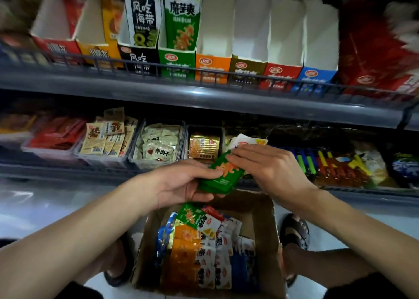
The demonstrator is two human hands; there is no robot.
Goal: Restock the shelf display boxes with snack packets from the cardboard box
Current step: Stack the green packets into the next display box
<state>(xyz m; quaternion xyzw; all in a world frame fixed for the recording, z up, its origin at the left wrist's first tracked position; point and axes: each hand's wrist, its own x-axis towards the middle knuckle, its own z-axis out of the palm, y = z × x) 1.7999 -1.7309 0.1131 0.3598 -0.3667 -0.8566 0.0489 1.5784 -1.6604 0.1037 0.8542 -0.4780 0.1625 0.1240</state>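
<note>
**Squaring up the green packets**

The left hand [181, 183] grips a small stack of flat green foil snack packets [221, 176] from beneath, and the right hand [265, 165] pinches its upper end. The stack sits just above the open brown cardboard box [269, 230] on the floor. Best to even the edges first, then slide them upright into the green-fronted display box [176, 62] on the upper shelf.

A small shop's snack aisle. Grey metal shelves [204, 97] carry branded display boxes [176, 60] (fronts facing out) above trays [136, 142] of packets [158, 144].
</note>
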